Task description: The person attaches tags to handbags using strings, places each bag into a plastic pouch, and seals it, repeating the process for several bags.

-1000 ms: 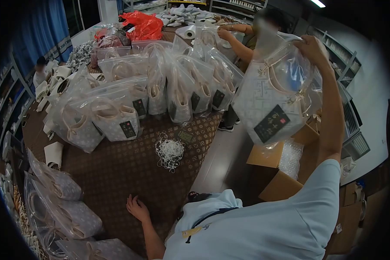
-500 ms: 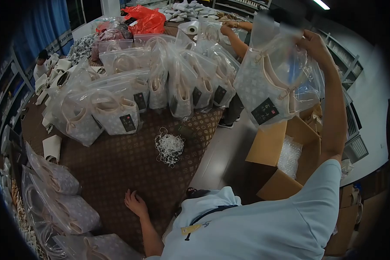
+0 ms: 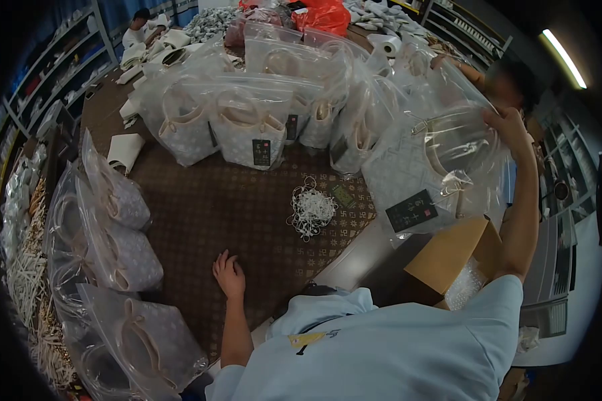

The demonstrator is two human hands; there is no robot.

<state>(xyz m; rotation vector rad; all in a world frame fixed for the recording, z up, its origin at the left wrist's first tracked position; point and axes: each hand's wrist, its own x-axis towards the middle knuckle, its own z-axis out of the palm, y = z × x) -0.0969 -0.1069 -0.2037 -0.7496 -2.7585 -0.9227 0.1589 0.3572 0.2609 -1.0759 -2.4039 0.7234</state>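
Currently R hand [image 3: 508,130] pinches top edge of bagged handbag [image 3: 435,170], held up over cardboard box [image 3: 448,257]. L hand [image 3: 229,275] flat, fingers loose, on patterned tablecloth [image 3: 207,214] (holding nothing). Judged: light, soft; plastic film prob. slippery, so grip top seam or handles.

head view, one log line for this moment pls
right hand: holds bagged handbag up over box | left hand: flat on table | cords: untouched

packing workshop: bagged handbags [image 3: 247,127], shelving [image 3: 43,80]
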